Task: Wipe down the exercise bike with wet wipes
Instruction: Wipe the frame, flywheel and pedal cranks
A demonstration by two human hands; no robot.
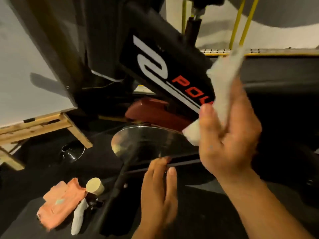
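The black exercise bike frame (165, 66) with white and red lettering slants across the middle, above its shiny metal flywheel (145, 144) and a red cover (155, 111). My right hand (229, 138) is raised at the right and holds a white wet wipe (224, 87), which stands up in front of the frame's lower end. My left hand (158, 192) is below it, fingers straight, with the fingertips at the dark edge just under the flywheel. It holds nothing.
On the dark floor at the lower left lie an orange cloth (58, 202), a used white wipe (78, 218) and a bottle with a pale cap (95, 187). A wooden stand (51, 125) bearing a white board stands at the left. Yellow bars (245, 23) rise at the back right.
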